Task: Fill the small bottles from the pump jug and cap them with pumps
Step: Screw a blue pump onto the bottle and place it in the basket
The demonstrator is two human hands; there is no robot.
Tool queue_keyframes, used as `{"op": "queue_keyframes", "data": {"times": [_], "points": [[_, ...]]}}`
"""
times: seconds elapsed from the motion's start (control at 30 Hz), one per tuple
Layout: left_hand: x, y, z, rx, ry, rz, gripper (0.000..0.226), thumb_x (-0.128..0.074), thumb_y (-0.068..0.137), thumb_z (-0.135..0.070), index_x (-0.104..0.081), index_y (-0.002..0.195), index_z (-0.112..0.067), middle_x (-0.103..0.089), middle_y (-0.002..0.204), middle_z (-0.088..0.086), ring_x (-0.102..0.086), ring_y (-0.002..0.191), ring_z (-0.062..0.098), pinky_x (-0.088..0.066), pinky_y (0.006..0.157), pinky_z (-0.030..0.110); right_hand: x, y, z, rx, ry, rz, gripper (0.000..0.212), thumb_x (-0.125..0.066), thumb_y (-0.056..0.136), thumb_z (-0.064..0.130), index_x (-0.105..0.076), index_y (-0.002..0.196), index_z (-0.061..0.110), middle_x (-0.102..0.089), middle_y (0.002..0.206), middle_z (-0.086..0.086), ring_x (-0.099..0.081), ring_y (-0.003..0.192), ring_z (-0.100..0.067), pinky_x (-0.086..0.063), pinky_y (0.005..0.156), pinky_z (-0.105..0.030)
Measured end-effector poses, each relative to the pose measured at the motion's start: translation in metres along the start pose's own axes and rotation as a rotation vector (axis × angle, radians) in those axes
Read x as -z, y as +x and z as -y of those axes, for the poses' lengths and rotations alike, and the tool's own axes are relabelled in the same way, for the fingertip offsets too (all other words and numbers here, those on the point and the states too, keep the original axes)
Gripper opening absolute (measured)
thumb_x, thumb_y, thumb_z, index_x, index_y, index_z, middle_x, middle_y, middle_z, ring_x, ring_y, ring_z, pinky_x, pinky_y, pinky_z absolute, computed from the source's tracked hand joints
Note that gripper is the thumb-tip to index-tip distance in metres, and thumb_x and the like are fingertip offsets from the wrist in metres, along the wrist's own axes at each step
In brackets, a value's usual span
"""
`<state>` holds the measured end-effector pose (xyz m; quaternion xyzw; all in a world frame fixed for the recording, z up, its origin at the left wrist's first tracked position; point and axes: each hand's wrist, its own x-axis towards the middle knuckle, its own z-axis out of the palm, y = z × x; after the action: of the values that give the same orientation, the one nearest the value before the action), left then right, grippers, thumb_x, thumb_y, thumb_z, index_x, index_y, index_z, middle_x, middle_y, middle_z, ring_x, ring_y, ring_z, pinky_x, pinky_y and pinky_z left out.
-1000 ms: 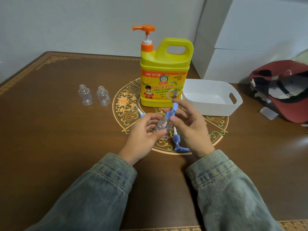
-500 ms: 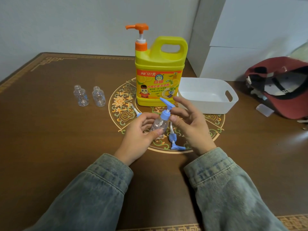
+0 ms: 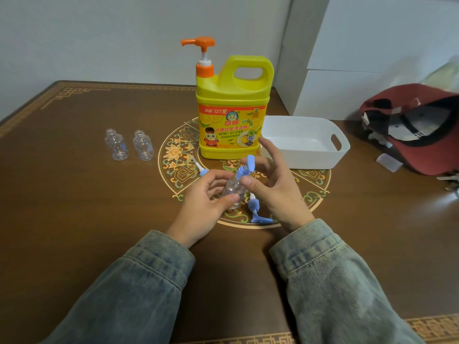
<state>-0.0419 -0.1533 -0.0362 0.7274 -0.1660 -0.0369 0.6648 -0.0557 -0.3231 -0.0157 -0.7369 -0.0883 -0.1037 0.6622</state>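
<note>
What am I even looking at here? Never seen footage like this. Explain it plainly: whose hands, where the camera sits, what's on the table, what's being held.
There is no machine here, only a person in denim sleeves working with bare hands. The one camera is worn on the head, looking forward and down.

The left hand grips a small clear bottle. The right hand pinches the blue pump top seated on its neck, apparently screwing it on.

On the brown table stand a yellow jug with an orange pump, two uncapped small bottles to the left, and a white basket to the right. Two spare blue pumps lie loose: one by the right hand, one partly hidden behind the left. A red cap lies at the far right.
</note>
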Motion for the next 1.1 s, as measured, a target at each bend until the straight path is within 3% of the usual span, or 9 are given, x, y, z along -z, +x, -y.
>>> {"op": "queue_keyframes", "data": {"times": [0.13, 0.2, 0.27, 0.4, 0.53, 0.63, 0.73, 0.9, 1.1], "points": [[-0.001, 0.000, 0.001, 0.001, -0.002, 0.006, 0.039, -0.072, 0.079, 0.005, -0.059, 0.113, -0.006, -0.068, 0.107, 0.012, -0.066, 0.102, 0.024, -0.052, 0.094, 0.038, 0.001, -0.001, -0.002, 0.016, -0.020, -0.004, 0.057, -0.069, 0.084, 0.004, -0.049, 0.134, 0.020, -0.068, 0.101, 0.002, -0.062, 0.108, -0.013, -0.048, 0.099, -0.053], [-0.001, 0.000, 0.001, 0.007, -0.003, 0.011, 0.039, -0.073, 0.079, 0.005, -0.059, 0.113, -0.008, -0.069, 0.105, 0.010, -0.067, 0.101, 0.022, -0.052, 0.093, 0.036, -0.001, 0.000, -0.005, 0.005, -0.068, -0.024, 0.057, -0.076, 0.078, 0.010, -0.053, 0.128, 0.025, -0.062, 0.094, 0.010, -0.060, 0.099, -0.008, -0.050, 0.096, -0.049], [0.000, 0.000, 0.001, 0.003, -0.007, 0.014, 0.039, -0.072, 0.080, 0.005, -0.059, 0.113, -0.009, -0.069, 0.106, 0.011, -0.067, 0.102, 0.022, -0.051, 0.094, 0.035, 0.000, 0.001, -0.005, 0.007, -0.084, 0.004, 0.051, -0.073, 0.082, 0.020, -0.054, 0.129, 0.027, -0.063, 0.104, 0.007, -0.059, 0.104, -0.008, -0.048, 0.098, -0.040], [-0.001, 0.000, 0.000, 0.004, -0.014, 0.044, 0.038, -0.066, 0.083, 0.008, -0.059, 0.114, -0.013, -0.069, 0.109, 0.010, -0.066, 0.105, 0.021, -0.049, 0.097, 0.033, 0.004, 0.003, -0.006, 0.032, -0.114, 0.042, 0.024, -0.061, 0.091, 0.016, -0.068, 0.114, 0.011, -0.070, 0.114, -0.002, -0.063, 0.111, -0.014, -0.047, 0.100, -0.038], [0.000, 0.000, 0.000, -0.001, 0.005, 0.027, 0.039, -0.069, 0.080, 0.008, -0.060, 0.115, -0.008, -0.070, 0.108, 0.011, -0.067, 0.102, 0.022, -0.051, 0.096, 0.034, -0.002, 0.002, -0.007, -0.057, -0.095, -0.081, 0.018, -0.079, 0.074, 0.029, -0.070, 0.087, 0.021, -0.066, 0.070, 0.020, -0.056, 0.064, 0.006, -0.044, 0.070, -0.021], [0.001, -0.001, -0.003, 0.000, -0.019, 0.029, 0.037, -0.067, 0.082, 0.008, -0.060, 0.114, -0.010, -0.070, 0.108, 0.011, -0.068, 0.102, 0.020, -0.051, 0.094, 0.032, 0.001, 0.001, -0.004, -0.033, -0.123, -0.071, 0.029, -0.072, 0.073, 0.043, -0.069, 0.093, 0.022, -0.069, 0.088, 0.008, -0.061, 0.081, -0.005, -0.047, 0.080, -0.028], [0.000, -0.002, -0.005, 0.002, -0.038, 0.055, 0.038, -0.063, 0.085, 0.010, -0.060, 0.112, -0.016, -0.070, 0.107, 0.006, -0.068, 0.101, 0.015, -0.052, 0.092, 0.026, 0.006, 0.003, -0.003, 0.039, -0.143, 0.023, 0.023, -0.062, 0.090, 0.024, -0.069, 0.106, 0.010, -0.068, 0.113, -0.003, -0.061, 0.108, -0.012, -0.046, 0.096, -0.027], [-0.001, -0.001, -0.003, -0.005, -0.021, -0.021, 0.041, -0.078, 0.072, 0.006, -0.064, 0.103, -0.016, -0.072, 0.101, 0.006, -0.070, 0.095, 0.017, -0.054, 0.088, 0.032, -0.001, 0.003, -0.005, 0.085, -0.084, -0.010, 0.012, -0.063, 0.088, 0.004, -0.072, 0.092, 0.011, -0.065, 0.102, -0.004, -0.061, 0.096, -0.005, -0.047, 0.089, -0.021], [0.001, -0.001, -0.001, 0.004, -0.067, -0.100, 0.043, -0.088, 0.060, -0.001, -0.063, 0.092, -0.016, -0.072, 0.099, 0.008, -0.070, 0.096, 0.022, -0.058, 0.083, 0.036, -0.005, 0.002, -0.002, 0.104, -0.088, -0.010, 0.014, -0.066, 0.087, 0.015, -0.071, 0.092, 0.028, -0.071, 0.104, -0.001, -0.063, 0.101, -0.015, -0.050, 0.092, -0.034]]}}
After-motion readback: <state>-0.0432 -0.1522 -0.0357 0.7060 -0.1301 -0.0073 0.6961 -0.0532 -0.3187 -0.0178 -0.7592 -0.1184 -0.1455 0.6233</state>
